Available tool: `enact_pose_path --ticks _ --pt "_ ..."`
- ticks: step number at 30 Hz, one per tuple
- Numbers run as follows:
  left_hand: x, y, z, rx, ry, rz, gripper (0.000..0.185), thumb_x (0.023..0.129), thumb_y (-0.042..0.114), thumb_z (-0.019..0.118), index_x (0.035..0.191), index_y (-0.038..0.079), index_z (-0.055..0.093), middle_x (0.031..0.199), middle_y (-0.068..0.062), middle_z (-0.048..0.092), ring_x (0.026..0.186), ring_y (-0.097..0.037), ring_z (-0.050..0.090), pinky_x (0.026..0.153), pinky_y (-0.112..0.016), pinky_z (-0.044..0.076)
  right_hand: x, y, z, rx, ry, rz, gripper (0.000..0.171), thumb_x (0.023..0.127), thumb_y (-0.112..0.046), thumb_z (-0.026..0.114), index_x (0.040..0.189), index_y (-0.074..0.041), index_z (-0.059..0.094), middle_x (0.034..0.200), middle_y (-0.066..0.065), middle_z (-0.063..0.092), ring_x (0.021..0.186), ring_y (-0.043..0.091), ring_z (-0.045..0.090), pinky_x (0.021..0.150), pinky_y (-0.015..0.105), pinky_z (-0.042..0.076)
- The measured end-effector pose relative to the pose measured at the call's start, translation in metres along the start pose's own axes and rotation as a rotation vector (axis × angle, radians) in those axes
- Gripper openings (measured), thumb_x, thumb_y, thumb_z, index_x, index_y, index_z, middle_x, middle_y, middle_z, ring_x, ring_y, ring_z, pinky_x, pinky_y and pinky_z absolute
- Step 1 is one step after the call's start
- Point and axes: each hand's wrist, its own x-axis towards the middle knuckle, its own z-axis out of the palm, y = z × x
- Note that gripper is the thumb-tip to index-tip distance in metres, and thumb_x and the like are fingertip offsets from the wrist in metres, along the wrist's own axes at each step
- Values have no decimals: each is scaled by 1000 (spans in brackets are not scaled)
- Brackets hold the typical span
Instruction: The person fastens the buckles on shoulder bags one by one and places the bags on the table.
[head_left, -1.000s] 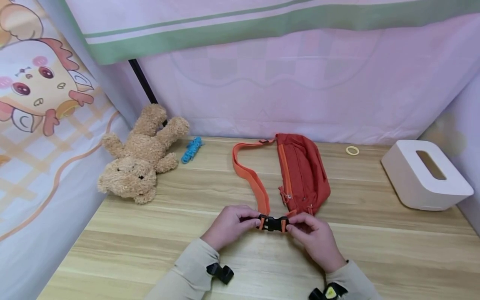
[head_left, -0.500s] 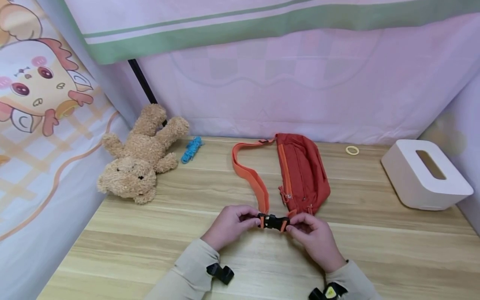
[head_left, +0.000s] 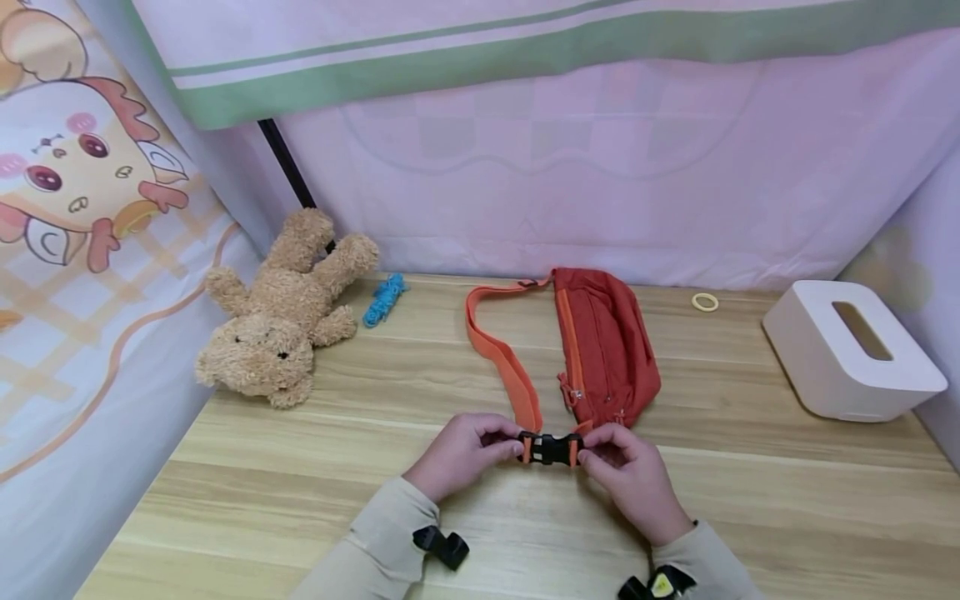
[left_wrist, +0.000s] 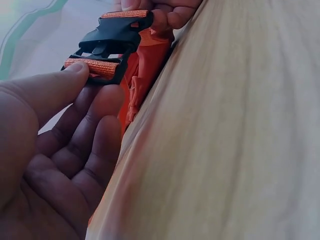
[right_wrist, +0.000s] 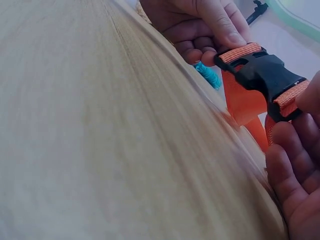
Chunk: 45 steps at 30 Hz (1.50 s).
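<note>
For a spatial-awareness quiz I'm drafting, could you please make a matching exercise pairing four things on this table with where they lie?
Things:
1. black buckle
2. teddy bear
3. white tissue box
4. yellow ring

Places:
A. far right of the wooden table
B. far left, by the cartoon curtain
C. between left hand and right hand
D. at the back, right of the red waist bag

Pairs: 1-C, 2-B, 3-A, 4-D

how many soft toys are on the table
1: a tan teddy bear lying at the table's far left, beside a blue cord bundle. None seems hidden.
</note>
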Motion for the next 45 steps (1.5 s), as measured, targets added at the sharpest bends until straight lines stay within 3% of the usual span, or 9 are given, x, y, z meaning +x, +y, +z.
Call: enact_pose_path --ticks 8,13,21,26,34,45 --pt "1 -1 3 -68 11 -9 8 92 17 74 100 16 73 87 7 69 78 -8 64 66 -24 56 -1 -2 1 48 -22 -4 17 84 9 72 92 -1 62 94 11 65 76 11 59 65 23 54" --pt "1 -1 3 -52 22 0 6 91 19 74 97 16 74 86 8 69 76 -9 62 64 -24 54 0 0 1 58 -37 -7 14 85 5 75 92 -1 65 97 13 69 78 11 64 68 23 56" --pt "1 -2 2 6 18 2 14 90 20 76 104 19 78 98 9 74 88 -6 66 77 -25 56 0 1 0 0 -40 -27 11 85 -5 79 92 -10 72 98 6 72 80 11 65 70 24 56" --pt "1 -3 2 5 7 8 15 91 21 75 106 19 79 100 8 74 90 -4 66 79 -24 55 0 2 0 -1 -36 -31 12 85 -2 78 92 -10 72 97 6 72 80 11 65 70 25 56" --pt "1 -3 3 -82 18 -5 9 92 16 73 101 14 75 86 6 71 78 -12 66 64 -25 56 -1 -2 1 39 -17 -5 14 84 7 73 91 -1 64 95 12 68 76 10 62 66 23 54" --pt "0 -2 3 -61 41 -2 4 91 18 75 95 18 74 85 9 69 74 -7 63 62 -24 54 0 1 1 29 -26 19 12 84 0 78 91 -4 69 101 13 72 84 11 68 72 24 57"
